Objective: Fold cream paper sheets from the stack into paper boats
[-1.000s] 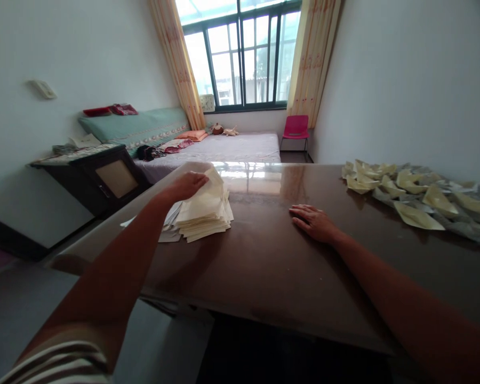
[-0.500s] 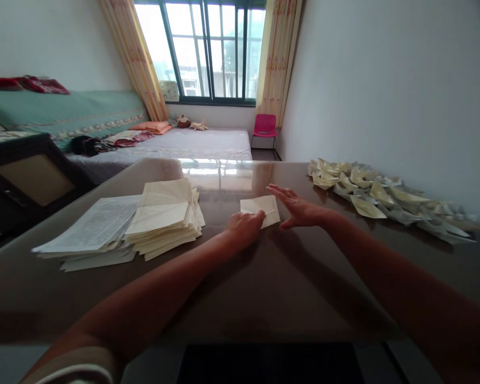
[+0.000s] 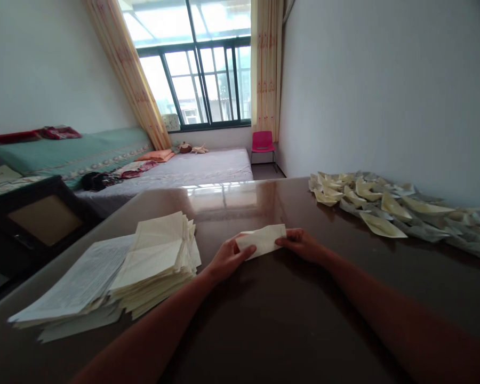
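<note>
A small folded sheet of cream paper (image 3: pixel 265 241) is held up between my two hands, just over the brown table (image 3: pixel 264 320). My left hand (image 3: pixel 230 257) pinches its left end, thumb in front and fingers behind. At the right end, my right hand (image 3: pixel 302 244) grips the paper between thumb and fingers. To the left lies a thick stack of cream sheets (image 3: pixel 156 250), overlapping a pile of printed white sheets (image 3: pixel 78 274). Many folded paper boats (image 3: pixel 380 224), cream and grey, are heaped on the right side along the wall.
Beyond the table's far edge is a bed (image 3: pixel 212 165) with a light cover. A pink chair (image 3: pixel 263 142) stands near the curtain (image 3: pixel 267 80). On the left is a dark cabinet (image 3: pixel 44 213). The white wall (image 3: pixel 376 90) borders the table's right side.
My right hand, spread beside the paper before, now grips its right end. The paper has come up off the table into both hands. The camera view has tilted upward.
</note>
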The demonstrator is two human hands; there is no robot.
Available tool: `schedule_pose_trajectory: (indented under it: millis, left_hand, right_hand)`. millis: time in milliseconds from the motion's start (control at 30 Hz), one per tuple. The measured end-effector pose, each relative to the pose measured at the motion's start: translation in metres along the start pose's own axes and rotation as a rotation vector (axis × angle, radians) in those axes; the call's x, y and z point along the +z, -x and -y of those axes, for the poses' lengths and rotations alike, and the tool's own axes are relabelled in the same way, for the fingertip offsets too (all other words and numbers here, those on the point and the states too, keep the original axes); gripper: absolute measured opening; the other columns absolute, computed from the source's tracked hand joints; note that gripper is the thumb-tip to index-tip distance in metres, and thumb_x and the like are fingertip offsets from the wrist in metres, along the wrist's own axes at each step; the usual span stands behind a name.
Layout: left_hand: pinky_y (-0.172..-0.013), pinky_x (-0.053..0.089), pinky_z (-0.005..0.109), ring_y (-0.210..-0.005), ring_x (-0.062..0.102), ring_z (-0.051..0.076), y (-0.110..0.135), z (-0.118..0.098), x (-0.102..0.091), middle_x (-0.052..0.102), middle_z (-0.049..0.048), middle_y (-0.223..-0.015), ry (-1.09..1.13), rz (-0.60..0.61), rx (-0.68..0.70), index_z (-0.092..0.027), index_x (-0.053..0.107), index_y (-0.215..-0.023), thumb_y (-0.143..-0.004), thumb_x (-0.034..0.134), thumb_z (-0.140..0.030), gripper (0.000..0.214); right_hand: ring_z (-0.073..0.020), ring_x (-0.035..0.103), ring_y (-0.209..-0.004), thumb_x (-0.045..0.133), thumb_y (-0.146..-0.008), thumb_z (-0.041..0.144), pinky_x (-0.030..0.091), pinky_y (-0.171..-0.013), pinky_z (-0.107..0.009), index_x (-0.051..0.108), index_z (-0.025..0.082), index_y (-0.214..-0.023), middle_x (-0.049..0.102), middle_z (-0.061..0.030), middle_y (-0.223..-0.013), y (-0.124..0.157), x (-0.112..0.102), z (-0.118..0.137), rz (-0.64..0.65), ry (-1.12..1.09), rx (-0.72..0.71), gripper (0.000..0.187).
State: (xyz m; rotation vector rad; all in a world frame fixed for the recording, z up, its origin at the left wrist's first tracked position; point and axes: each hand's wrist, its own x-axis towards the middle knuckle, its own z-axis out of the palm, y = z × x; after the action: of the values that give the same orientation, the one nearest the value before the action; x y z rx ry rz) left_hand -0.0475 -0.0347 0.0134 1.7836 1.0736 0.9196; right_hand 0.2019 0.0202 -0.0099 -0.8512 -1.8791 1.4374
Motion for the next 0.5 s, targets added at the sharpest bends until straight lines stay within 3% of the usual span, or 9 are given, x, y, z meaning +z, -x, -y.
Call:
schedule_pose_trajectory:
  millis: [100,200,300,400,500]
  left_hand:
    - [-0.071,0.05,0.027,-0.082,0.063,0.019,-0.005,0.012,0.004,0.068,0.0054,-0.09,0.07,-0.005,-0.056,-0.018,0.059,-0.11,-0.079,0.061,-0.05,0.045]
    - [-0.06,0.048,0.025,-0.069,0.06,0.016,-0.007,0.02,0.006,0.065,0.0016,-0.074,-0.057,-0.08,-0.122,-0.02,0.062,-0.095,-0.081,0.057,-0.05,0.034]
    - [-0.057,0.046,0.024,-0.065,0.057,0.015,-0.006,0.021,0.006,0.06,-0.0004,-0.066,-0.169,-0.117,-0.136,-0.02,0.061,-0.086,-0.081,0.056,-0.048,0.03]
    - [-0.056,0.044,0.024,-0.06,0.055,0.014,-0.002,0.018,0.006,0.058,-0.0017,-0.063,-0.2,-0.123,-0.124,-0.018,0.059,-0.091,-0.083,0.054,-0.045,0.028]
    - [-0.059,0.043,0.025,-0.061,0.056,0.014,0.001,0.013,0.008,0.061,-0.0014,-0.067,-0.238,-0.149,-0.115,-0.018,0.057,-0.106,-0.085,0.052,-0.044,0.034]
  right_hand:
    - [-0.0201,0.065,-0.076,0.063,-0.077,0.057,0.053,-0.073,-0.033,0.069,0.017,-0.09,0.07,-0.0018,-0.08,-0.001,-0.003,-0.001,-0.038,-0.061,0.034,0.043]
    - [-0.0219,0.065,-0.081,0.061,-0.079,0.056,0.053,-0.074,-0.034,0.067,0.017,-0.093,0.071,-0.0031,-0.085,-0.003,-0.002,-0.004,-0.047,-0.009,0.019,0.042]
    - [-0.0238,0.064,-0.088,0.066,-0.076,0.05,0.052,-0.078,-0.035,0.063,0.017,-0.104,0.071,-0.0042,-0.094,-0.003,0.001,-0.004,-0.134,0.15,-0.036,0.044]
    - [-0.0228,0.063,-0.085,0.059,-0.082,0.047,0.05,-0.074,-0.031,0.063,0.016,-0.101,0.07,-0.0043,-0.091,-0.001,0.003,0.0,-0.181,0.332,-0.075,0.037]
    - [-0.0185,0.059,-0.074,0.048,-0.089,0.045,0.046,-0.065,-0.027,0.062,0.015,-0.086,0.065,-0.0021,-0.079,0.001,0.003,0.003,-0.104,0.422,-0.099,0.033]
